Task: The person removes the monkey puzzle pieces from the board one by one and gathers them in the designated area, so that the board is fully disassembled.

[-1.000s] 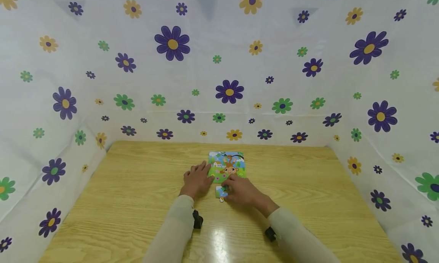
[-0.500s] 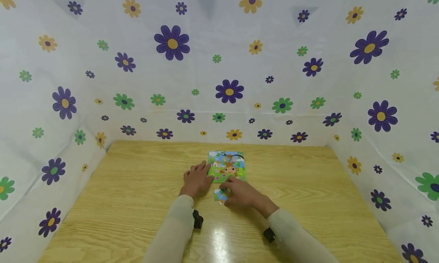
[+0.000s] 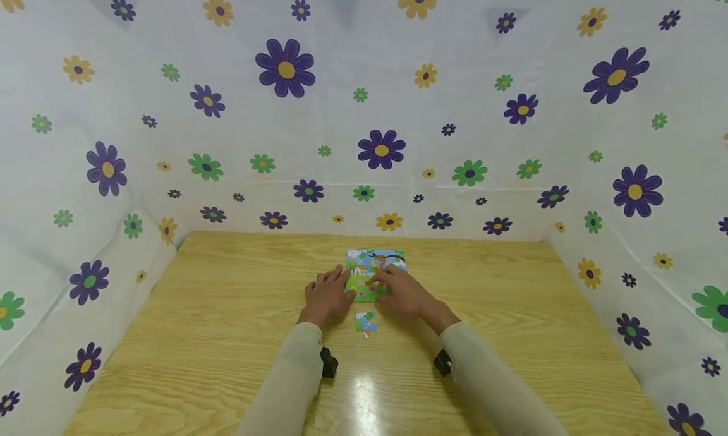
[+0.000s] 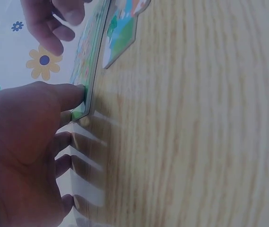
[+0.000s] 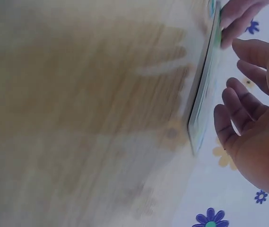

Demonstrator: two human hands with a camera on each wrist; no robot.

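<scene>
A picture puzzle board (image 3: 358, 283) showing a monkey hanging from a branch lies flat on the table. My left hand (image 3: 327, 297) rests at its near left corner; in the left wrist view the thumb (image 4: 73, 97) touches the board's near edge and the other fingers spread down to the table. Over the right part of the board hovers my right hand (image 3: 402, 294), covering some of the monkey. Its fingers are loosely bent with nothing between them in the right wrist view. A loose jigsaw piece (image 3: 366, 322), blue and green with a knob, lies just in front of the board.
The wooden table (image 3: 227, 347) reaches out around the puzzle on all sides. White cloth (image 3: 330, 120) printed with flowers encloses its back and sides. A dark wrist device (image 3: 328, 363) sits on the left sleeve, another dark device (image 3: 442, 363) on the right.
My right hand has left the jigsaw piece and moved forward over the board. The piece was drawn slightly toward me and now lies free. My left hand stays in place.
</scene>
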